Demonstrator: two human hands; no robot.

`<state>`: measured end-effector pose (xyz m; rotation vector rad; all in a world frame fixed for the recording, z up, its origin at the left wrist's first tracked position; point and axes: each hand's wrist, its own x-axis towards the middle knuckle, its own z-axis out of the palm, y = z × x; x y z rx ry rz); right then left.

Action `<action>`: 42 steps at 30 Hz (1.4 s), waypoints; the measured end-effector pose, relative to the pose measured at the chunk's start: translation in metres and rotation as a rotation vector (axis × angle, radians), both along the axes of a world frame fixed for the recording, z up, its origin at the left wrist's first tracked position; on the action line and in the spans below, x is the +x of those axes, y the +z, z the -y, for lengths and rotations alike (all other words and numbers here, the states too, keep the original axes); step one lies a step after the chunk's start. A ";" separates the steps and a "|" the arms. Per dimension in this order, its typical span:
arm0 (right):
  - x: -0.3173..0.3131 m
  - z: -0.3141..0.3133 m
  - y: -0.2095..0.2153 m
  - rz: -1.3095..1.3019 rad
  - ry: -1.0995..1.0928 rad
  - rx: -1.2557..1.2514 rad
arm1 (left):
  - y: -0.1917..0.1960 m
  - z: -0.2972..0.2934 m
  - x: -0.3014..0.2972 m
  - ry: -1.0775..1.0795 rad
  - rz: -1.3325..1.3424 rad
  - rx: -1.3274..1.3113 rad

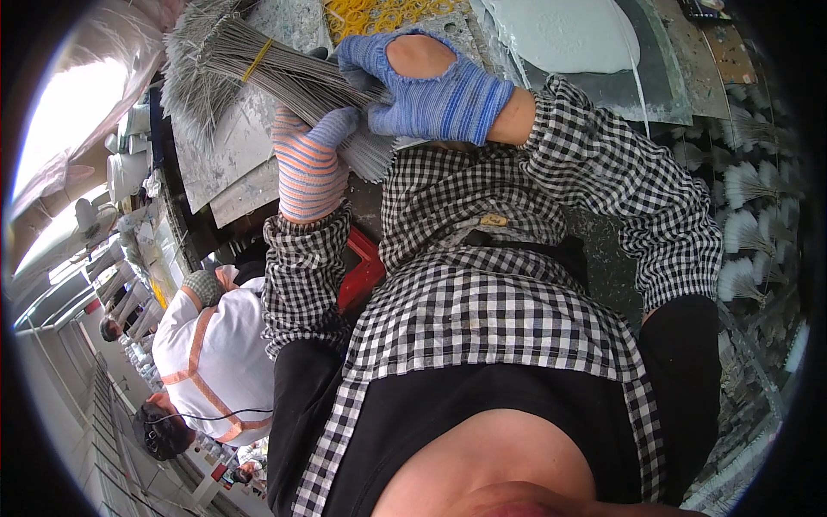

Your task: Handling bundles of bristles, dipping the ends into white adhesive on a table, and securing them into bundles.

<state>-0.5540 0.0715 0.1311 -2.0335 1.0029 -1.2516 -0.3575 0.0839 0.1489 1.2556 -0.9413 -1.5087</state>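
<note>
Your left hand (308,168), in a striped glove, and your right hand (431,86), in a blue glove, both grip the bundle of thin grey stems (284,82) near its cut end. The bundle, tied by a yellow band (257,59), slants over the bench (233,159) edge. Yellow rubber bands (379,15) crowd the bench's far edge; a co-worker (215,353) bends close on your left.

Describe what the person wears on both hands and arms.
The left hand wears a knit glove striped in pink, orange and pale blue, with blue-grey fingers. The right hand wears a blue ribbed knit glove with a large worn hole across its back. Both forearms are covered by black-and-white checked sleeves with gathered cuffs at the wrists; higher up, near the elbows, the checked covers end over black sleeves.
</note>
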 end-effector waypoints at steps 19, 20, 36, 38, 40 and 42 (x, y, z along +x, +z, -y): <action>0.000 0.010 0.017 -0.149 0.085 0.101 | 0.012 -0.003 0.001 -0.112 -0.130 -0.070; 0.001 0.010 0.018 -0.159 0.092 0.122 | 0.012 -0.003 0.002 -0.109 -0.113 -0.067; 0.016 0.011 0.037 -0.374 0.061 0.168 | 0.001 0.000 0.024 -0.170 -0.145 0.009; 0.018 0.011 0.036 -0.364 0.048 0.153 | -0.002 0.001 0.026 -0.175 -0.156 0.032; 0.018 0.012 0.036 -0.362 0.054 0.146 | -0.002 0.001 0.027 -0.154 -0.173 0.084; 0.017 0.015 0.038 -0.367 0.074 0.192 | 0.000 0.000 0.027 -0.078 -0.123 0.179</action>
